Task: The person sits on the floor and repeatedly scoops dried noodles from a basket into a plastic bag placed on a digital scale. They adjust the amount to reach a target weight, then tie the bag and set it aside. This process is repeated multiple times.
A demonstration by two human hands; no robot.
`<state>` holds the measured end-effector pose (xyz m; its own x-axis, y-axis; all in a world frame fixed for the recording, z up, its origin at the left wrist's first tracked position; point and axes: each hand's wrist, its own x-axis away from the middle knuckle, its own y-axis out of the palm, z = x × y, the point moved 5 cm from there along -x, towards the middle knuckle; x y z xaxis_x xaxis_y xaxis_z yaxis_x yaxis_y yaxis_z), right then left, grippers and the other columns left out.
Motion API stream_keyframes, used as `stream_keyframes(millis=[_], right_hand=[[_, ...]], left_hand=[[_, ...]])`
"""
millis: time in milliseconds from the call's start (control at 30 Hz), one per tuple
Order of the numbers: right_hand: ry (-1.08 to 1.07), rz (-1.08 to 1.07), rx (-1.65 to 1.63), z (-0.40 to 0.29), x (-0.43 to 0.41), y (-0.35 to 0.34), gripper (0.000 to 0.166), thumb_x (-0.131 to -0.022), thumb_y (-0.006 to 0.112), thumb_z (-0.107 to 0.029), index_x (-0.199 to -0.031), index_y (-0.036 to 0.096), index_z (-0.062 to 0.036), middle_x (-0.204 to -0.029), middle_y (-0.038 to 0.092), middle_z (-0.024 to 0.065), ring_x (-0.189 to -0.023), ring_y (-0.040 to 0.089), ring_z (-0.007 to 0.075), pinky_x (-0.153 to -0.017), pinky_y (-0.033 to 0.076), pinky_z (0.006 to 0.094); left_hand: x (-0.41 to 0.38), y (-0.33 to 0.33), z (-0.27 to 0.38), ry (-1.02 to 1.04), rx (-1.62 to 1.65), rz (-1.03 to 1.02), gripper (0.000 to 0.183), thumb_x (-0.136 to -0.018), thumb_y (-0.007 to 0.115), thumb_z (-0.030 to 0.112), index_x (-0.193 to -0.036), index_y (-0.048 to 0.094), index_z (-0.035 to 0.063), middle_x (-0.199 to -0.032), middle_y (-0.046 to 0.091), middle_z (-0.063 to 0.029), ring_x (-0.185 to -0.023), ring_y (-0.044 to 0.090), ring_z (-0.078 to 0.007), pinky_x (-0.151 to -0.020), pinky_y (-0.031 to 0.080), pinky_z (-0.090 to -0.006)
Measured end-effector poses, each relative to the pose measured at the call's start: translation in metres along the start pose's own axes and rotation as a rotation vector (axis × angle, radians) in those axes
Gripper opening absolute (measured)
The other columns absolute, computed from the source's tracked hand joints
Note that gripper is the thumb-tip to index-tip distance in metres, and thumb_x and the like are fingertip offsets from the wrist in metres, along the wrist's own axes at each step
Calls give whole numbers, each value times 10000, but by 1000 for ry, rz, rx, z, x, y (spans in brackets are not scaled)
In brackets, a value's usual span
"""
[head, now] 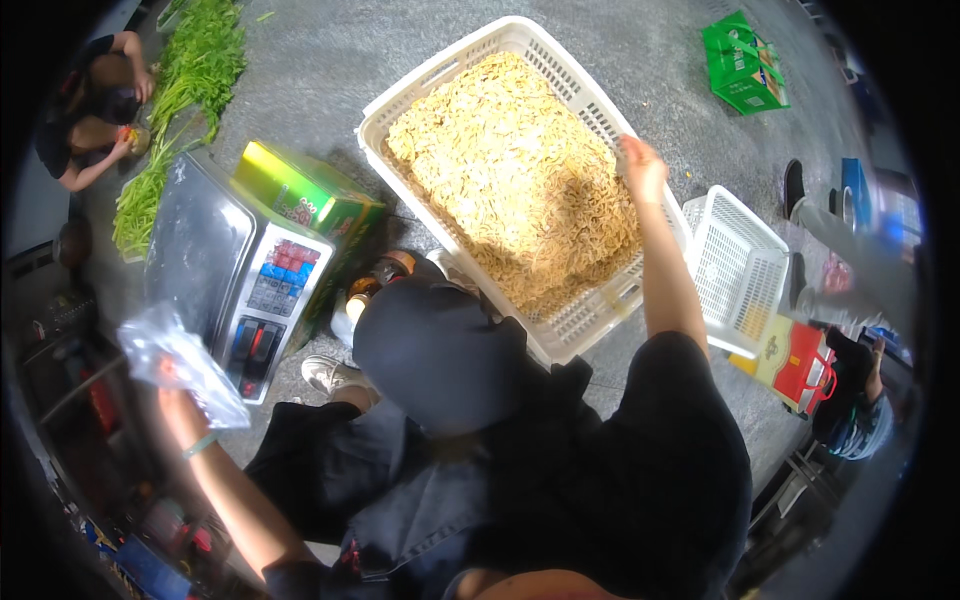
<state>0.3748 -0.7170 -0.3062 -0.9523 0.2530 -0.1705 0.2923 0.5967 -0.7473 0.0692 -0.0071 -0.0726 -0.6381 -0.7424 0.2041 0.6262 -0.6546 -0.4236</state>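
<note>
A large white plastic basket [420,75] with slotted walls lies before me, heaped with pale yellow, thin strips of food [517,157] that I cannot name surely. My right hand [645,169] is at the basket's right rim, fingers bent against it; whether they grip the rim is hard to tell. My left hand [178,401], with a pale green bangle at the wrist, holds a clear plastic bag [180,364]. Beside that bag stands a digital scale [202,232] with a steel pan, coloured keys and a dark display. A dark cap hides part of the space between my arms.
A green and yellow carton [307,191] stands behind the scale, near leafy green stalks [199,67] and a seated person [97,112]. At right are a smaller white basket [739,262], a red and cream box [795,364], a green bag [742,64] and another person's legs [847,232].
</note>
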Motion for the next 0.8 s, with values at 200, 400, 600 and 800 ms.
stream_keyframes(millis=[200, 400, 600, 800], right_hand=[[-1, -482, 437, -12, 71, 66, 522, -750, 699, -245, -1236, 536, -144, -1313, 486, 117, -1116, 541, 252, -927, 441, 347], [82, -362, -33, -39, 33, 25, 387, -774, 658, -146, -1143, 563, -82, -996, 630, 107, -841, 604, 177, -734, 485, 293], [186, -201, -850, -163, 17, -80, 284, -835, 597, -95, -1106, 547, -25, -885, 631, 67, -646, 591, 96, -478, 474, 187], [-7, -138, -1144, -233, 20, -112, 370, -815, 521, -50, -1160, 459, 69, -1018, 594, 130, -864, 626, 191, -757, 537, 269]], left_hand=[[-46, 28, 13, -49, 205, 12, 246, -880, 578, 118, -1098, 551, 7, -968, 604, -84, -860, 606, -186, -738, 521, -304], [-78, 32, -26, -227, 349, -53, 310, -888, 594, 214, -1113, 548, 7, -978, 600, -75, -901, 599, -184, -763, 512, -324], [-84, 36, -28, -223, 323, -34, 309, -890, 596, 234, -1119, 564, 30, -941, 579, -45, -852, 568, -159, -744, 466, -289], [-76, 28, -27, -186, 318, -67, 265, -890, 595, 227, -1088, 586, 49, -916, 572, -19, -820, 552, -145, -731, 453, -285]])
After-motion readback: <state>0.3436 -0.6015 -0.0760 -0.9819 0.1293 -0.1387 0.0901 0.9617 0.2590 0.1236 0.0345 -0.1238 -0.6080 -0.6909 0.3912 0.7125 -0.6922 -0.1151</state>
